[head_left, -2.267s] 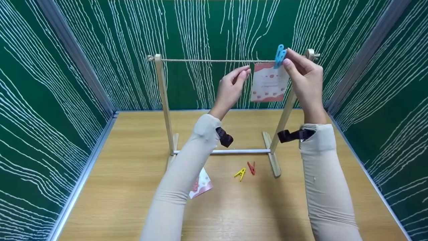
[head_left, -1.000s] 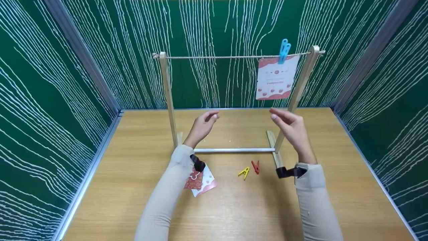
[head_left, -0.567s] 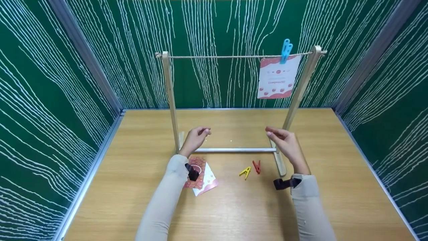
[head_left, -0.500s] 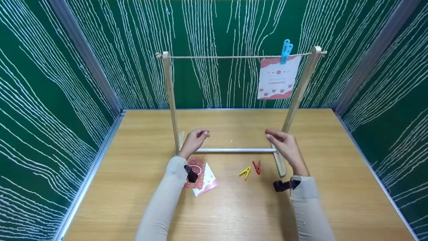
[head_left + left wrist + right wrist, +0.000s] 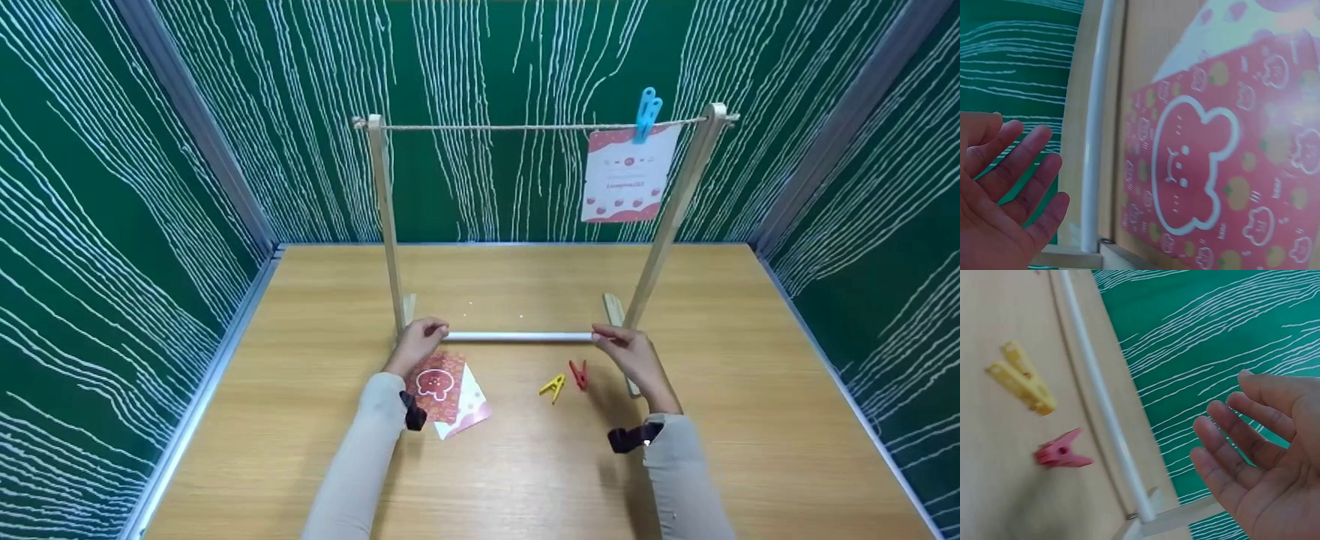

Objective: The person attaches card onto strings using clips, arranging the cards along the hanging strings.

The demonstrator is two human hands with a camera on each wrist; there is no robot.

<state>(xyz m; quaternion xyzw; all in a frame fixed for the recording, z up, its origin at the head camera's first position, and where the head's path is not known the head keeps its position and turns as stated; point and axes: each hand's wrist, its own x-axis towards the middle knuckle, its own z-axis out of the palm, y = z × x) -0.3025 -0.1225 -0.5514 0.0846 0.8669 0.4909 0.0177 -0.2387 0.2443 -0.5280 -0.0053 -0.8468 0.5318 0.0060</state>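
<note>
My left hand [image 5: 418,345] hovers near the left end of the stand's white bar [image 5: 520,337], just above a red card with a bear outline [image 5: 436,385]. In the left wrist view its fingers are loosely bent and hold nothing. A white and pink card [image 5: 471,411] lies partly under the red one. My right hand [image 5: 632,358] is by the bar's right end, fingers relaxed and bare in the right wrist view. Close to it on the table lie a yellow clothespin [image 5: 553,387] and a red clothespin [image 5: 578,374]. A blue clothespin [image 5: 648,116] pins a strawberry card [image 5: 627,180] to the rope [image 5: 495,127].
The rope runs between the wooden left post [image 5: 385,217] and right post [image 5: 671,214] of the stand. Green walls [image 5: 442,195] with white wavy lines enclose the wooden table [image 5: 517,472] at the back and both sides.
My right hand has let go of the blue clothespin, which stays on the rope with the strawberry card. Both hands have come down from the rope to the height of the bar.
</note>
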